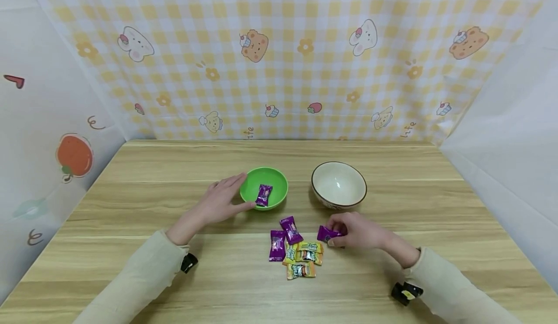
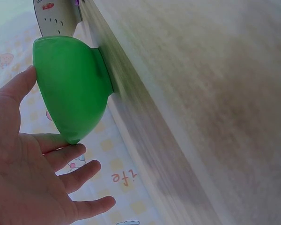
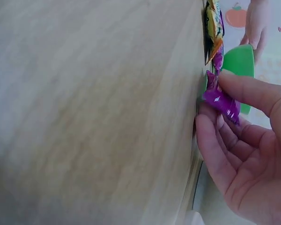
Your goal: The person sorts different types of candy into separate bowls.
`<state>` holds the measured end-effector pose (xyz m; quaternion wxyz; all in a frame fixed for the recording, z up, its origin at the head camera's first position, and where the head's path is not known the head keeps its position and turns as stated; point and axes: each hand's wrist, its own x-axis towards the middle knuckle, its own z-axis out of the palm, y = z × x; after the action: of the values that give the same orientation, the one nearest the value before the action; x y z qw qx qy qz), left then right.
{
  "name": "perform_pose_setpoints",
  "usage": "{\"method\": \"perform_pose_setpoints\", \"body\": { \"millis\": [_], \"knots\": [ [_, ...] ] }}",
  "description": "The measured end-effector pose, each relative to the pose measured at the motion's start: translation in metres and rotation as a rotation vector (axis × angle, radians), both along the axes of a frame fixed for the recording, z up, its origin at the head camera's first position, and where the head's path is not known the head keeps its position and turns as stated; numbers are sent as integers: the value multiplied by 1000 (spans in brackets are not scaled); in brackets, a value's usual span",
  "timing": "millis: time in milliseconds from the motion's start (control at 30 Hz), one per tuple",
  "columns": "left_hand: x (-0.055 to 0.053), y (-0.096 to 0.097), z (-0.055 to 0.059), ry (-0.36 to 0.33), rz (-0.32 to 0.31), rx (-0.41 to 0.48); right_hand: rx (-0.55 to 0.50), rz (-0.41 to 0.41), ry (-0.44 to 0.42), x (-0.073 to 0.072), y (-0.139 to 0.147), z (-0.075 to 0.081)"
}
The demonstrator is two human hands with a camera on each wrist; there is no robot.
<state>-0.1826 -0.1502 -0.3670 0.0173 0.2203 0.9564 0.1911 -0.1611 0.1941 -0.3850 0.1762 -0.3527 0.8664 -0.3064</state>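
My left hand (image 1: pixel 218 202) rests against the left side of the green bowl (image 1: pixel 281 177), thumb and index finger touching its rim. In the left wrist view its other fingers are spread and straight. Inside the bowl lies a purple-wrapped candy (image 1: pixel 263 195). My right hand (image 1: pixel 359 232) pinches another purple-wrapped candy (image 3: pixel 223 104) between thumb and fingers, close to the tabletop. Left of that hand lie two more purple candies (image 1: pixel 277 246) and several yellow-wrapped candies (image 1: pixel 301 270), some overlapping.
Behind my right hand stands a white bowl (image 1: pixel 337 184) with a dark rim, right of the green one. The wooden table (image 1: pixel 235 285) reaches back to a yellow-checked cloth (image 1: pixel 287 82). White sheets hang at both sides.
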Motion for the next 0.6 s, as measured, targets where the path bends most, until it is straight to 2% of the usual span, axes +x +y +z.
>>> {"method": "perform_pose_setpoints", "body": {
  "millis": [167, 367, 600],
  "knots": [
    [0, 0, -1, 0, -1, -3, -82, -5, -149, -2, -1, 3],
    [-1, 0, -1, 1, -1, 4, -171, -58, -344, -4, -5, 6],
    [-2, 0, -2, 6, -3, 2, -216, -82, -386, -5, -10, 7]
  ]
}}
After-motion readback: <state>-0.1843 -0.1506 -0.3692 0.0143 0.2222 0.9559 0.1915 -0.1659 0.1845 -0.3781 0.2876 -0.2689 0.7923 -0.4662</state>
